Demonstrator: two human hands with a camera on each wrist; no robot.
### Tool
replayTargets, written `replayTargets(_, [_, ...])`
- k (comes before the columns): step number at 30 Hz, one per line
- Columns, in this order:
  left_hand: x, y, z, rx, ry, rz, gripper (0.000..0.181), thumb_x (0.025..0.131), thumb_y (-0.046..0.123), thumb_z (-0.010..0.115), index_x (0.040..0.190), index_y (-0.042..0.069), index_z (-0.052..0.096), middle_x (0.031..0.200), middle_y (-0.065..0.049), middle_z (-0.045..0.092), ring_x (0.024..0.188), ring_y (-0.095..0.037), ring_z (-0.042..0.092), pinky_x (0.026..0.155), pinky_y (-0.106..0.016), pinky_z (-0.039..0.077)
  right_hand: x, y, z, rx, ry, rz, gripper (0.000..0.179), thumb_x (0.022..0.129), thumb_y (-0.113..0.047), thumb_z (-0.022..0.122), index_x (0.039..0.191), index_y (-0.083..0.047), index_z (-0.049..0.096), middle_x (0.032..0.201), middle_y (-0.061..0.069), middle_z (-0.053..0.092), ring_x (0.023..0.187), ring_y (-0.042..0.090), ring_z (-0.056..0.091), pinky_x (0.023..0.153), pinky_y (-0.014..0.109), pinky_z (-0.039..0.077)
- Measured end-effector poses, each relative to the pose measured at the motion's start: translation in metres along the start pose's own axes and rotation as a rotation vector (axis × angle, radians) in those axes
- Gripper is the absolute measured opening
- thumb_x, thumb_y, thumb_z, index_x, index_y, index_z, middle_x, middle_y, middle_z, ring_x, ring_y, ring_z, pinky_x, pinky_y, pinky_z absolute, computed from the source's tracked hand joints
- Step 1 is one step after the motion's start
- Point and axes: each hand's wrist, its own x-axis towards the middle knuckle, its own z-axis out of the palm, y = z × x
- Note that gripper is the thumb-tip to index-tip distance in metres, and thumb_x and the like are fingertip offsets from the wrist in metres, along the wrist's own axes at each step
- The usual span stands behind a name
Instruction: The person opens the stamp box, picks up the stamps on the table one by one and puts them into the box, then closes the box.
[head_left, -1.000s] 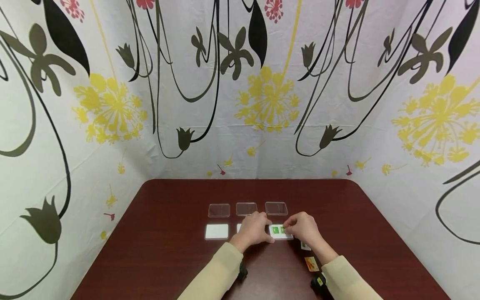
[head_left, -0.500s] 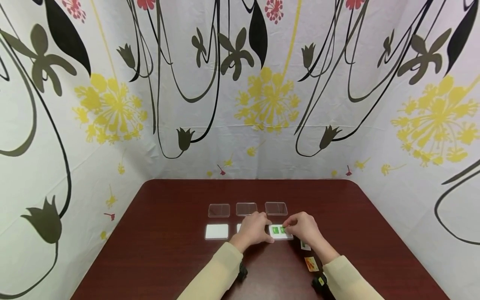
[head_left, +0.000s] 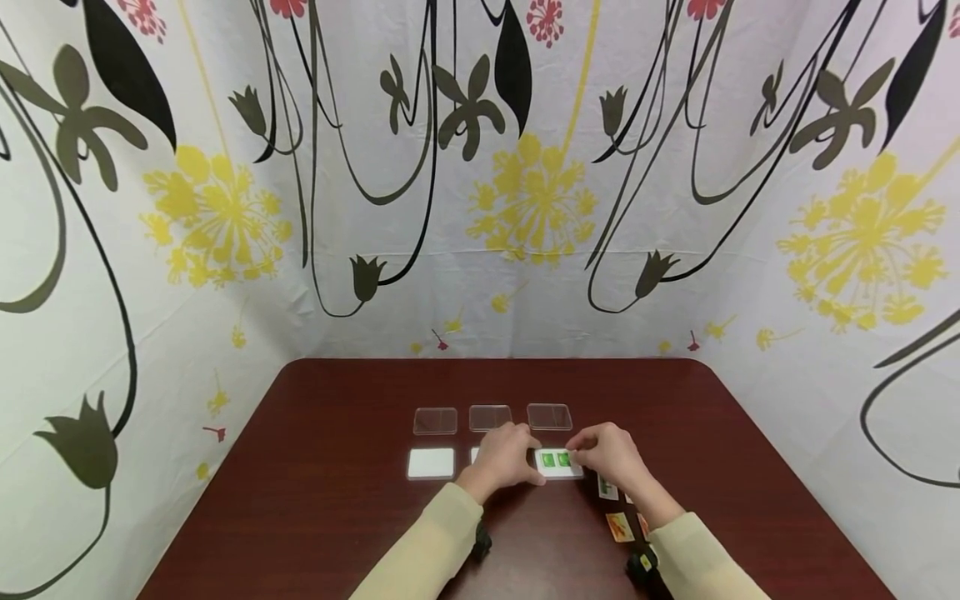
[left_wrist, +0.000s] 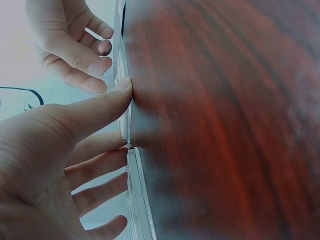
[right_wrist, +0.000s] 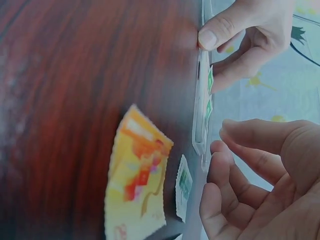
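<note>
Two green postage stamps (head_left: 564, 459) lie side by side on the white face of a shallow plastic case (head_left: 558, 476). My left hand (head_left: 506, 454) holds this case at its left end, thumb (left_wrist: 122, 92) on the near edge and fingers reaching to the far side. At the case's right end is my right hand (head_left: 611, 457), its fingertips right beside the right stamp. In the right wrist view its fingers (right_wrist: 215, 195) are loosely bent and nothing shows between thumb and forefinger. Loose stamps lie below the right wrist: a green one (head_left: 607, 488) and an orange-yellow one (right_wrist: 140, 180).
Three clear lids (head_left: 435, 422) stand in a row farther back. A white-faced case (head_left: 431, 463) lies to the left; another (head_left: 474, 455) is mostly behind the left hand. A patterned curtain (head_left: 660, 317) encloses the dark red table (head_left: 322, 517).
The right fingertips have drawn slightly right, so more of the right green stamp shows. My left hand stays on the case. The head view has shifted a little.
</note>
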Motion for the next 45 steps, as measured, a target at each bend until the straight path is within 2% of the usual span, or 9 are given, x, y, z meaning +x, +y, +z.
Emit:
replayTargets(10, [-0.001, 0.0, -0.001, 0.012, 0.009, 0.001, 0.06, 0.073, 0.054, 0.087, 0.123, 0.022, 0.075, 0.105, 0.005, 0.065, 0.091, -0.015, 0.059, 0.078, -0.034, 0.05, -0.005, -0.003, -0.006, 0.032, -0.02, 0.025, 0.006, 0.09, -0.014, 0.076, 0.093, -0.015, 0.08, 0.083, -0.001, 0.07, 0.065, 0.017, 0.061, 0.057, 0.034, 0.048])
replayTargets(15, [0.0, -0.002, -0.006, -0.008, -0.008, 0.005, 0.067, 0.073, 0.053, 0.087, 0.129, 0.02, 0.072, 0.111, 0.004, 0.067, 0.096, -0.016, 0.062, 0.08, -0.034, 0.051, -0.007, -0.002, -0.013, 0.044, -0.02, 0.034, 0.007, 0.091, -0.017, 0.075, 0.095, -0.016, 0.08, 0.09, -0.001, 0.071, 0.069, 0.018, 0.062, 0.058, 0.035, 0.049])
replayTargets(19, [-0.001, -0.007, -0.013, -0.085, -0.047, 0.014, 0.068, 0.075, 0.049, 0.088, 0.133, 0.019, 0.069, 0.119, 0.002, 0.067, 0.104, -0.016, 0.063, 0.084, -0.034, 0.052, -0.01, -0.001, -0.019, 0.059, -0.034, 0.043, 0.01, 0.091, -0.018, 0.075, 0.098, -0.014, 0.08, 0.095, 0.001, 0.072, 0.072, 0.021, 0.066, 0.06, 0.035, 0.051])
replayTargets(25, [-0.007, -0.019, -0.02, -0.25, -0.05, 0.054, 0.061, 0.078, 0.035, 0.088, 0.131, 0.014, 0.069, 0.122, -0.002, 0.067, 0.111, -0.018, 0.062, 0.089, -0.032, 0.051, -0.019, 0.001, -0.028, 0.058, -0.038, 0.057, 0.014, 0.091, -0.018, 0.076, 0.103, -0.012, 0.079, 0.1, 0.002, 0.072, 0.078, 0.02, 0.068, 0.066, 0.036, 0.053])
replayTargets(30, [-0.017, -0.031, -0.024, -0.238, -0.037, 0.061, 0.059, 0.079, 0.034, 0.088, 0.131, 0.014, 0.069, 0.12, -0.001, 0.067, 0.11, -0.019, 0.062, 0.089, -0.034, 0.051, -0.029, 0.004, -0.033, -0.021, -0.052, 0.057, 0.017, 0.087, -0.016, 0.08, 0.103, -0.013, 0.079, 0.096, 0.0, 0.073, 0.081, 0.016, 0.066, 0.066, 0.039, 0.053])
replayTargets(35, [-0.029, -0.04, -0.032, -0.19, -0.037, 0.041, 0.06, 0.079, 0.036, 0.087, 0.132, 0.015, 0.069, 0.12, 0.0, 0.066, 0.109, -0.02, 0.062, 0.087, -0.036, 0.052, -0.034, 0.007, -0.031, -0.151, -0.036, 0.054, 0.023, 0.082, -0.02, 0.083, 0.103, -0.013, 0.077, 0.089, -0.002, 0.071, 0.075, 0.014, 0.064, 0.062, 0.039, 0.051])
replayTargets(41, [-0.043, -0.052, -0.038, -0.144, -0.029, 0.033, 0.06, 0.077, 0.037, 0.088, 0.13, 0.014, 0.07, 0.116, -0.002, 0.067, 0.105, -0.021, 0.063, 0.084, -0.037, 0.052, -0.039, 0.005, -0.024, -0.301, 0.005, 0.094, 0.033, 0.081, -0.026, 0.084, 0.094, -0.007, 0.061, 0.073, 0.002, 0.059, 0.06, 0.019, 0.054, 0.051, 0.037, 0.04])
replayTargets(45, [-0.048, -0.058, -0.038, -0.115, -0.02, 0.042, 0.06, 0.077, 0.037, 0.088, 0.129, 0.014, 0.071, 0.113, -0.002, 0.067, 0.1, -0.019, 0.063, 0.082, -0.036, 0.052, -0.041, 0.002, -0.02, -0.365, 0.017, 0.104, 0.036, 0.08, -0.025, 0.084, 0.089, -0.007, 0.054, 0.068, 0.004, 0.053, 0.056, 0.02, 0.051, 0.049, 0.038, 0.038])
